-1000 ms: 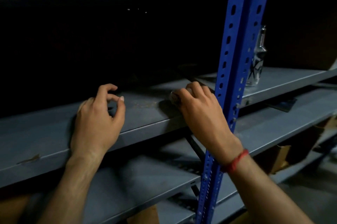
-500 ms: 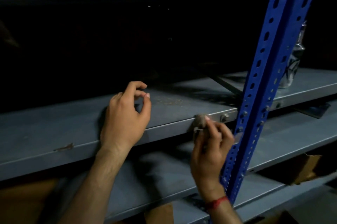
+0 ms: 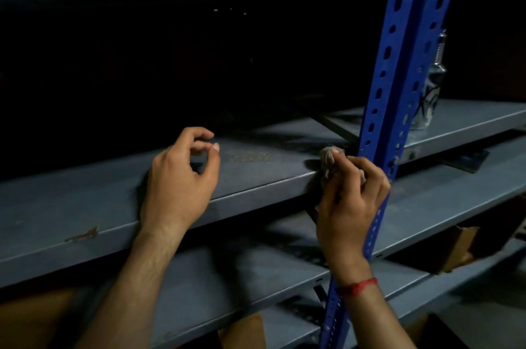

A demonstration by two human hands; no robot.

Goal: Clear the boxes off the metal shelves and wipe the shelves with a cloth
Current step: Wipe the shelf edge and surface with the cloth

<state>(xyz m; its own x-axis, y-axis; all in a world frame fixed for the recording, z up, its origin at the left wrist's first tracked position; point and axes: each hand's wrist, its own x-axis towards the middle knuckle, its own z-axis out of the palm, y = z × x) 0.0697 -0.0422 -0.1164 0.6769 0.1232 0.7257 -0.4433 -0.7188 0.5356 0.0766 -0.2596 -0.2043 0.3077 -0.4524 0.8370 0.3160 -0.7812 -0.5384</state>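
Cloth (image 3: 327,159): a small grey wad at the front lip of the shelf (image 3: 256,178), just beside the blue upright (image 3: 398,64). Your right hand (image 3: 350,200) has its fingers (image 3: 367,172) curled round it. Judged soft, light and limp; grip it bunched and press through the fingertips. Your left hand (image 3: 179,181) rests on the shelf, fingers loosely curled, holding nothing.

Two hands (image 3: 179,181) (image 3: 351,203), one cloth (image 3: 327,159), one bottle (image 3: 428,101)
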